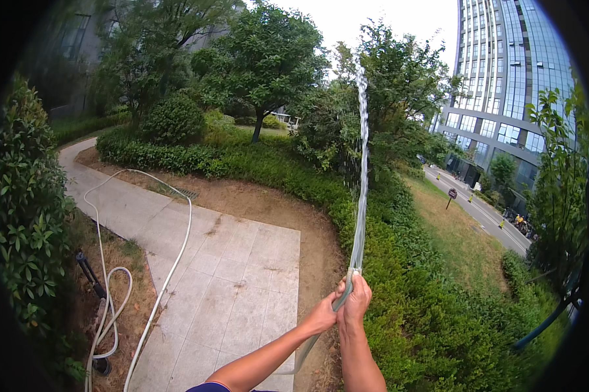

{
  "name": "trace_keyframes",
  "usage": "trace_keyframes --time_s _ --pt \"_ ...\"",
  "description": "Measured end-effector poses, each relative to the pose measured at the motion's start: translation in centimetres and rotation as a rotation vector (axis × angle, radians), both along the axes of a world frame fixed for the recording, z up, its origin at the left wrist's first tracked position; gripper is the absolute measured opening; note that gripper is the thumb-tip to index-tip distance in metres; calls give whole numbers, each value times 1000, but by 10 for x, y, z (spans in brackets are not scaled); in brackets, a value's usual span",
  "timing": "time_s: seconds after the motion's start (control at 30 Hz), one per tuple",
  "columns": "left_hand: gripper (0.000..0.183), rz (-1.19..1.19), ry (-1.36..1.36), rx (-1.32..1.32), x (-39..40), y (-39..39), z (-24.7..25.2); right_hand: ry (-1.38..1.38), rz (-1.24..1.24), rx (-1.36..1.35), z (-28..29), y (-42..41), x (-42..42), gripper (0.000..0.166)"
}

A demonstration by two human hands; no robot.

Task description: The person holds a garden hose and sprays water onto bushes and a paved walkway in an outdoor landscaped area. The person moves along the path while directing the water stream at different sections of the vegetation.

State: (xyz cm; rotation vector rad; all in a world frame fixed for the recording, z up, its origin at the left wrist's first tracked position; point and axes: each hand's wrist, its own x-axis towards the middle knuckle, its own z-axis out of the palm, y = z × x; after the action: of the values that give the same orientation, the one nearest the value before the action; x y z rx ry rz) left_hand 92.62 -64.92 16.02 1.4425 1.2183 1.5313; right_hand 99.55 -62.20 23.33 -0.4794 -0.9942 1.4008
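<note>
Both hands are together near the open end of a pale flexible garden hose (342, 300). My left hand (323, 313) is wrapped round the hose just below its mouth. My right hand (356, 296) grips the end, with its thumb at the opening. A narrow stream of water (362, 161) shoots up and away from the mouth, with drops falling beside it towards the trees and hedge. Below my hands the hose hangs and bends out of view behind my left forearm. More hose (188, 225) lies in a long loop over the paving at the left.
A paved path (235, 274) curves away to the left, edged by bare soil (255, 196). A low green hedge (402, 304) runs along the right. Coiled hose and a black post-like fixture (89, 274) lie at the left beside a leafy shrub (29, 196). Trees, a road and a tall building stand beyond.
</note>
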Motion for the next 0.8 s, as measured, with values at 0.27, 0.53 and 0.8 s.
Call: trace_keyframes --time_s 0.27,0.53,0.8 --pt "58 -345 -291 71 -18 -31 3 47 -82 50 17 -20 -9 23" --pt "51 -305 -459 57 -27 -31 -5 46 -125 1 24 -2 -14 23" --pt "45 62 -143 -55 -18 -17 -46 164 -211 -10 23 71 20 23"
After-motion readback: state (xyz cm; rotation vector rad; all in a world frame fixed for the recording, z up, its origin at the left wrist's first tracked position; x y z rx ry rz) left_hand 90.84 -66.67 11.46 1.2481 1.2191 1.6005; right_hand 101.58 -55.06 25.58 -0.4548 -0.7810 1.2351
